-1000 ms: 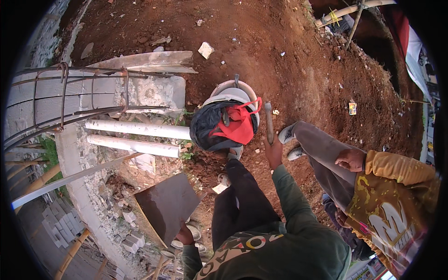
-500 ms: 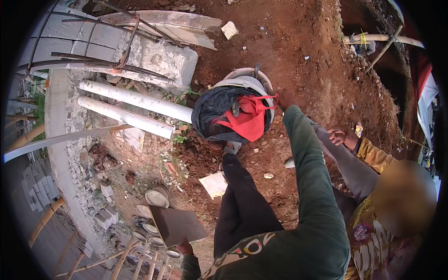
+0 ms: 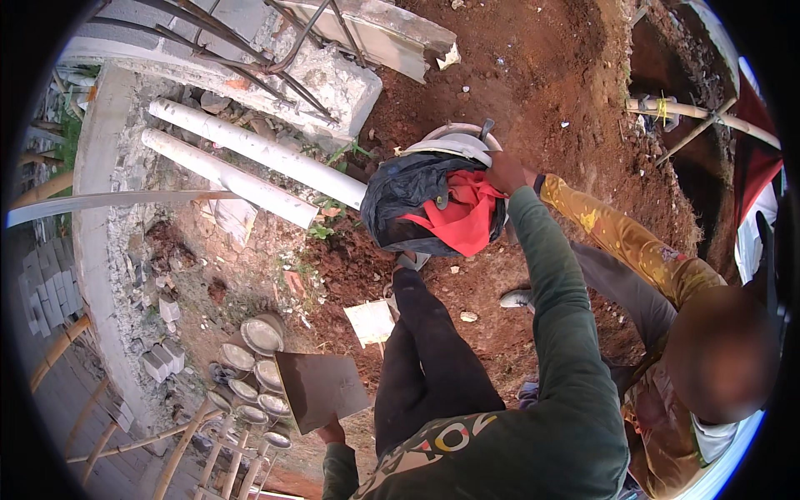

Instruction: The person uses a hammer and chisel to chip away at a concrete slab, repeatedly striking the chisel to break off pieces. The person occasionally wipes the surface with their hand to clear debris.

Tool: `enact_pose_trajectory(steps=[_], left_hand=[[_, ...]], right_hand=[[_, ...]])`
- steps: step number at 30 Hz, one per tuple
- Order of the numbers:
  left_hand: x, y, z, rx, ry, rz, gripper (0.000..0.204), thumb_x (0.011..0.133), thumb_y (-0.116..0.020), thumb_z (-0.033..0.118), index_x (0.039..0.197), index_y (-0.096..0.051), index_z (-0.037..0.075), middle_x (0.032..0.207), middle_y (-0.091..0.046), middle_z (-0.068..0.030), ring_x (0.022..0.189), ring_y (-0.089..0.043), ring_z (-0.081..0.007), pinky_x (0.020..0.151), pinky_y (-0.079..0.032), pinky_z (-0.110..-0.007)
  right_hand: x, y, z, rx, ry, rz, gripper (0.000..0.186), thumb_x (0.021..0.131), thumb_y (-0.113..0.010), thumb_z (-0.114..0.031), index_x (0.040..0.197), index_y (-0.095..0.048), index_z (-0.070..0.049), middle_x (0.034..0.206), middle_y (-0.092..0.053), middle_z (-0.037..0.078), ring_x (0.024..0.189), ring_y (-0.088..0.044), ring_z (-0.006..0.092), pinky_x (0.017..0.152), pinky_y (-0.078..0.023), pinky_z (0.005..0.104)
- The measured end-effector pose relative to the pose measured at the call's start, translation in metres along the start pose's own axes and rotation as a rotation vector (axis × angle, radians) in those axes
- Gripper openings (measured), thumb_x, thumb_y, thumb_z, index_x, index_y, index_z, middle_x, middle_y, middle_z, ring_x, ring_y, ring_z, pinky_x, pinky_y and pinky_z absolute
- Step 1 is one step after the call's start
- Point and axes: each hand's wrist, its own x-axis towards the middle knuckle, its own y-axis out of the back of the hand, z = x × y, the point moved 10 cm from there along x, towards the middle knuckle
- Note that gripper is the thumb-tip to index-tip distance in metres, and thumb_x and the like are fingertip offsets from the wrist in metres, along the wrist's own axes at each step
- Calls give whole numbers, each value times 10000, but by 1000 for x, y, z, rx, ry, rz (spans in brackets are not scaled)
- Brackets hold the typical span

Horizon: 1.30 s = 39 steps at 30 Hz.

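Note:
My left hand [image 3: 332, 431] is closed on the lower edge of a flat brown board [image 3: 321, 387], low and left of my legs. With my right arm stretched forward, my right hand [image 3: 503, 172] has its fingers closed at the top corner of a red cloth bag [image 3: 467, 212], against the rim of a pale round container [image 3: 454, 143]. The red bag lies over a black plastic bag [image 3: 387, 200] in or on that container; its lower part is hidden. A co-worker's arm in a yellow-brown sleeve [image 3: 600, 208] reaches in beside my right hand; that person's hand is partly hidden.
Two white pipes [image 3: 258, 154] lie left of the container. Bent steel bars [image 3: 267, 67] jut out above a concrete block [image 3: 350, 92]. Several round tins [image 3: 262, 335] stand by the board. A bamboo pole [image 3: 708, 117] crosses a trench at the right.
The co-worker's arm has come forward from the right to beside my right hand. The view has shifted, so the container sits farther right. My left hand still holds the board, now turned more upright.

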Motion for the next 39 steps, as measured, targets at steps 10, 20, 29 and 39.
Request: enact_pose_trajectory(steps=[10,20,29,39], left_hand=[[8,-24,-58,63,-59,171,398,885,-665,228,1178,-619,-38,1200,-630,-242,1131,-574,-421,956,-449,-475],[-41,-11,-174,-130,373,218,350,875,-658,192,1089,-651,-85,1064,-689,-243,978,-656,-373,821,-495,-460],[-53,-47,-192,-86,452,285,348,904,-628,188,1098,-618,-101,1023,-671,-201,882,-622,-328,784,-493,-471],[9,-54,-140,-231,385,195,357,910,-622,197,1095,-599,-108,1012,-659,-184,901,-615,-321,768,-491,-470]], right_hand=[[-137,45,-139,224,278,23,473,720,-656,-84,1192,-669,-57,859,-690,247,797,-681,408,742,-541,501],[-189,-314,-371,552,217,-340,351,757,-663,-171,1091,-659,-61,844,-685,242,820,-678,413,760,-546,508],[-134,-583,-485,653,56,-346,265,753,-686,-143,970,-645,3,801,-678,256,794,-691,410,698,-565,509],[-139,-409,-358,710,545,114,313,846,-716,-243,1018,-611,-2,865,-677,159,754,-665,350,669,-537,436]])
